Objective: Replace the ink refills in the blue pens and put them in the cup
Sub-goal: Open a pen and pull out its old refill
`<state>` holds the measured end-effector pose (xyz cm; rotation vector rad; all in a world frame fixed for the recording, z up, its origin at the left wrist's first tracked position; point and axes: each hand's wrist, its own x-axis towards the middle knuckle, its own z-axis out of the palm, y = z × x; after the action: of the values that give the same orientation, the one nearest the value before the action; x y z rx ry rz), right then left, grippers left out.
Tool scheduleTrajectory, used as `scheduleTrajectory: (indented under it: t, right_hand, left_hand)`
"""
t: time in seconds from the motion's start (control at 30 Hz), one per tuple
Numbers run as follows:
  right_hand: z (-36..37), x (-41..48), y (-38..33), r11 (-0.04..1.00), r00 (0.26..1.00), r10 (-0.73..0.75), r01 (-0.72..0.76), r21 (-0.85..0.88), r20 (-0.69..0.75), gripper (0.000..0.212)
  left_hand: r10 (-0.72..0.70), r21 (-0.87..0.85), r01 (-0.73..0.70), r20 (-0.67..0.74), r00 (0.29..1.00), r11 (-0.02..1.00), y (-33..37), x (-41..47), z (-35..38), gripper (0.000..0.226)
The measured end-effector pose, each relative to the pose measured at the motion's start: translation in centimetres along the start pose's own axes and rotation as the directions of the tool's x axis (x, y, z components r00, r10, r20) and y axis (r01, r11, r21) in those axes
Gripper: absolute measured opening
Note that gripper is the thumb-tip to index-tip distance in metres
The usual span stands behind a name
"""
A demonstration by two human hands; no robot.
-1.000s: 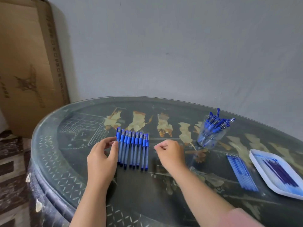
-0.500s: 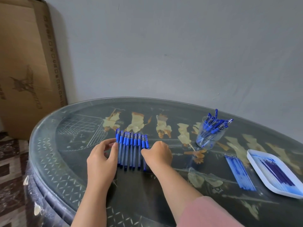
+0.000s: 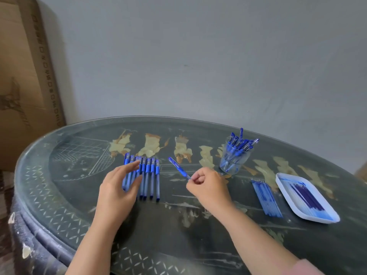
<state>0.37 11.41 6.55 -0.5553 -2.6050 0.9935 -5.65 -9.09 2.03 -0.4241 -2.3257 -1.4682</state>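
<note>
Several blue pens (image 3: 149,175) lie side by side in a row on the dark glass-topped table (image 3: 178,225). My left hand (image 3: 117,193) rests flat over the left part of that row, fingers spread. Just right of the row, my right hand (image 3: 206,187) pinches the tip end of one blue pen (image 3: 177,167), lifted clear and pointing up-left. A clear cup (image 3: 234,158) holding several blue pens stands farther right. A row of blue refills (image 3: 266,197) lies beside a white tray (image 3: 286,195) that holds darker refills.
A large cardboard box (image 3: 23,76) leans against the grey wall at the left. The table's rounded edge curves along the left and front. The tray sits near the right end of the table.
My right hand reached to the right end of the pen row, took one pen, and drew it off to the right. My left hand slid up over the row's left pens.
</note>
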Motion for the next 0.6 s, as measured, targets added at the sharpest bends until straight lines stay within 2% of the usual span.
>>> scheduleTrajectory:
  t: [0.07, 0.13, 0.27, 0.4, 0.5, 0.6]
  right_hand:
    - [-2.4, -2.0, 1.9, 0.998, 0.996, -0.063, 0.062, 0.007, 0.056, 0.006]
    - [-4.2, -4.0, 3.9, 0.994, 0.987, -0.107, 0.109, -0.003, 0.12, 0.007]
    - [-6.1, -7.2, 7.8, 0.979, 0.971, -0.188, 0.197, -0.052, 0.15, 0.014]
    - [-5.7, -9.4, 10.6, 0.959, 0.963, -0.249, 0.259, -0.113, 0.098, 0.012]
    - [-4.4, -10.2, 11.9, 0.914, 0.936, -0.351, 0.35, -0.204, 0.032, 0.03]
    - [-4.0, -9.8, 12.6, 0.908, 0.927, -0.374, 0.361, -0.212, -0.021, 0.029]
  left_hand:
    - [0.11, -0.02, -0.108, 0.158, 0.981, 0.994, 1.3, -1.0, 1.1, 0.05]
    - [0.213, -0.033, -0.213, 0.293, 0.932, 0.977, 2.8, -2.3, 2.5, 0.054]
    - [0.351, -0.068, -0.351, 0.361, 0.864, 0.934, 4.9, -5.6, 4.9, 0.029]
    - [0.356, -0.06, -0.359, 0.36, 0.862, 0.931, 5.9, -8.0, 6.2, 0.02]
    - [0.341, -0.075, -0.338, 0.366, 0.866, 0.938, 6.7, -9.3, 6.7, 0.02]
    - [0.303, -0.079, -0.298, 0.417, 0.857, 0.951, 6.8, -9.7, 6.8, 0.02]
